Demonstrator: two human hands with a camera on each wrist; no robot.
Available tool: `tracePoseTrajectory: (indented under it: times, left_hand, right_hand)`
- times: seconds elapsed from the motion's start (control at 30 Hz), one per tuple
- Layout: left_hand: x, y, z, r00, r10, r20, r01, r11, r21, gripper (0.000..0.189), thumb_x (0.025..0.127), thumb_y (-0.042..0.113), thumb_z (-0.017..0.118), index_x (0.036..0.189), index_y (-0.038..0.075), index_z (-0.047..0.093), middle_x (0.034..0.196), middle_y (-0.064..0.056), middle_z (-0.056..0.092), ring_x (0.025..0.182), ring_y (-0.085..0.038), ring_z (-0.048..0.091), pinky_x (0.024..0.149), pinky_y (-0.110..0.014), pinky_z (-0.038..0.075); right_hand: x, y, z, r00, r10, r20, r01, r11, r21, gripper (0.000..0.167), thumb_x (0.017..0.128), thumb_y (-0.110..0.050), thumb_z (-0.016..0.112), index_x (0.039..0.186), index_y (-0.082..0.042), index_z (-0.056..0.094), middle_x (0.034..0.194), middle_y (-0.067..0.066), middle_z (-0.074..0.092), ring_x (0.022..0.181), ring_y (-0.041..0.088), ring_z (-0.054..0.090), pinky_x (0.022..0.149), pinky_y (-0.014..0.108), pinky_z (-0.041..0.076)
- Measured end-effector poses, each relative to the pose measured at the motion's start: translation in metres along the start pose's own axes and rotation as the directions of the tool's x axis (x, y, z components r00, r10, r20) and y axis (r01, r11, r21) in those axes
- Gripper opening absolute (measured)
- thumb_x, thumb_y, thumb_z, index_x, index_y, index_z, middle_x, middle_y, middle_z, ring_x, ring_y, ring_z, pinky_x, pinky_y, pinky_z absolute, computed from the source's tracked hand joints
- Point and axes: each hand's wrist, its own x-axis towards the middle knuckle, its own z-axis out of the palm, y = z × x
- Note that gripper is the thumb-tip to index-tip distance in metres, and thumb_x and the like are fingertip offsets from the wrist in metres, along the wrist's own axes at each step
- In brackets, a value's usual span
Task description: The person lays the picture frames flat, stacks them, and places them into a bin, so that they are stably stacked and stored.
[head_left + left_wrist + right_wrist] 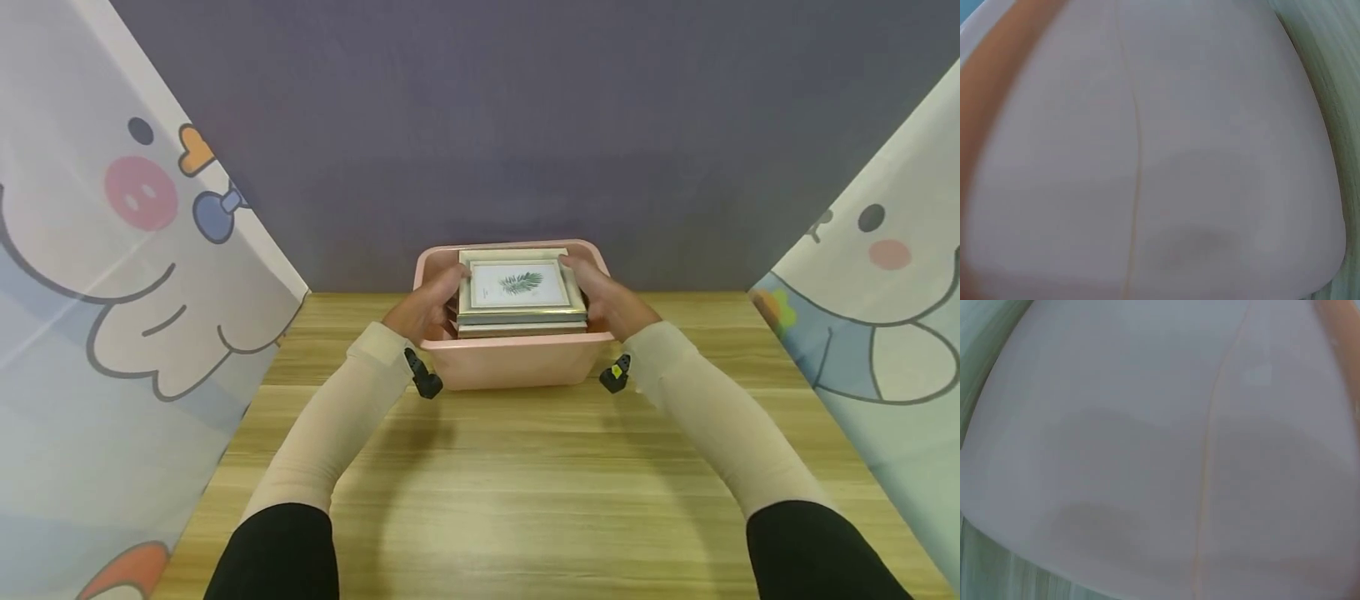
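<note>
A stack of picture frames [521,315] lies flat in a pink plastic bin [517,367]; the top one shows a green leaf print in a white mat with a pale, gold-edged border. My left hand [431,304] grips the stack at its left side, its thumb on the top frame's border. On the opposite side my right hand [611,302] holds it the same way, thumb at the upper right corner. The other fingers reach down inside the bin and are mostly hidden. Both wrist views are filled by the bin's outer wall [1222,125], seen close up.
The bin stands on a wood-grain table [517,483], near its back edge against a dark grey panel [525,125]. Cartoon-printed sheets flank the table, one on the left [75,350] and one on the right [885,433]. Small black devices sit on both wrists.
</note>
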Motion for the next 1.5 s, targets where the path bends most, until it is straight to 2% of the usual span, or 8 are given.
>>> tracePoseTrajectory:
  times: [0.17, 0.37, 0.53, 0.67, 0.87, 1.07, 1.3, 1.5]
  left_hand:
    - [0.002, 0.000, 0.001, 1.000, 0.001, 0.003, -0.001, 1.000, -0.002, 0.051, 0.101, 0.048, 0.036, 0.084, 0.007, 0.062, 0.071, -0.010, 0.065, 0.066, -0.028, 0.064, 0.069, -0.058, 0.055]
    - [0.001, 0.004, 0.002, 0.999, -0.007, 0.036, 0.008, 0.999, -0.033, 0.058, 0.102, 0.055, 0.036, 0.090, 0.004, 0.061, 0.083, -0.015, 0.064, 0.078, -0.034, 0.064, 0.091, -0.071, 0.049]
    - [0.003, 0.008, 0.004, 0.995, -0.065, 0.079, 0.068, 0.997, -0.035, 0.066, 0.103, 0.061, 0.030, 0.120, 0.003, 0.056, 0.118, -0.022, 0.055, 0.107, -0.039, 0.059, 0.107, -0.070, 0.041]
    - [0.004, 0.010, 0.005, 0.996, -0.069, 0.054, 0.069, 0.998, 0.001, 0.069, 0.103, 0.061, 0.028, 0.138, 0.005, 0.051, 0.133, -0.023, 0.054, 0.120, -0.039, 0.057, 0.106, -0.067, 0.044]
    - [0.001, 0.012, 0.007, 0.999, -0.031, 0.031, 0.029, 0.998, 0.051, 0.065, 0.105, 0.057, 0.028, 0.140, 0.006, 0.052, 0.125, -0.015, 0.059, 0.111, -0.029, 0.058, 0.097, -0.057, 0.051]
    - [-0.007, 0.014, 0.005, 0.999, -0.001, 0.051, -0.005, 0.993, 0.116, 0.065, 0.106, 0.054, 0.024, 0.143, 0.009, 0.051, 0.136, -0.011, 0.057, 0.118, -0.024, 0.055, 0.089, -0.044, 0.039]
    - [-0.017, 0.019, 0.009, 0.987, 0.151, 0.060, -0.154, 0.987, 0.048, 0.067, 0.108, 0.039, 0.035, 0.163, 0.009, 0.014, 0.166, -0.012, 0.029, 0.147, -0.029, 0.040, 0.121, -0.044, 0.037]
    - [-0.045, 0.023, 0.009, 0.949, 0.312, -0.037, -0.280, 0.894, 0.349, 0.079, 0.105, 0.046, 0.046, 0.166, 0.016, 0.005, 0.173, -0.006, 0.009, 0.159, -0.028, 0.015, 0.127, -0.048, 0.024]
  right_hand:
    - [0.001, 0.005, -0.001, 0.996, 0.034, 0.087, -0.044, 0.993, 0.109, 0.047, 0.106, -0.057, 0.030, 0.121, -0.016, 0.047, 0.099, -0.001, 0.062, 0.083, 0.015, 0.064, 0.076, 0.033, 0.056]
    - [-0.001, 0.002, -0.002, 0.993, 0.034, 0.110, -0.040, 0.997, 0.060, 0.067, 0.105, -0.061, 0.028, 0.150, -0.013, 0.038, 0.134, 0.007, 0.057, 0.107, 0.019, 0.063, 0.089, 0.034, 0.055]
    - [-0.001, -0.002, -0.004, 0.990, 0.064, 0.126, -0.056, 0.996, -0.065, 0.080, 0.103, -0.065, 0.020, 0.165, -0.016, 0.009, 0.167, 0.017, 0.021, 0.146, 0.035, 0.032, 0.115, 0.054, 0.034]
    - [-0.002, -0.005, -0.004, 0.990, 0.085, 0.115, -0.077, 0.995, -0.068, 0.080, 0.103, -0.065, 0.020, 0.165, -0.015, 0.006, 0.171, 0.016, 0.013, 0.156, 0.036, 0.017, 0.122, 0.061, 0.021]
    - [-0.003, -0.006, -0.004, 0.996, 0.060, 0.062, -0.056, 0.997, -0.062, 0.076, 0.105, -0.059, 0.019, 0.165, -0.012, 0.010, 0.170, 0.014, 0.017, 0.156, 0.033, 0.022, 0.123, 0.055, 0.024]
    - [-0.008, -0.008, 0.000, 1.000, 0.025, 0.006, -0.025, 0.998, -0.052, 0.075, 0.106, -0.055, 0.027, 0.165, -0.012, 0.009, 0.170, 0.016, 0.013, 0.156, 0.035, 0.020, 0.124, 0.060, 0.020]
    - [-0.019, -0.009, -0.001, 0.998, -0.063, 0.002, 0.063, 0.992, -0.110, 0.072, 0.108, -0.052, 0.026, 0.165, -0.013, 0.005, 0.171, 0.015, 0.009, 0.157, 0.037, 0.014, 0.123, 0.067, 0.016]
    - [-0.035, -0.010, -0.001, 0.978, -0.206, -0.017, 0.204, 0.976, -0.079, 0.064, 0.110, -0.043, 0.031, 0.165, -0.015, 0.012, 0.172, 0.016, 0.007, 0.158, 0.035, 0.011, 0.128, 0.055, 0.014]
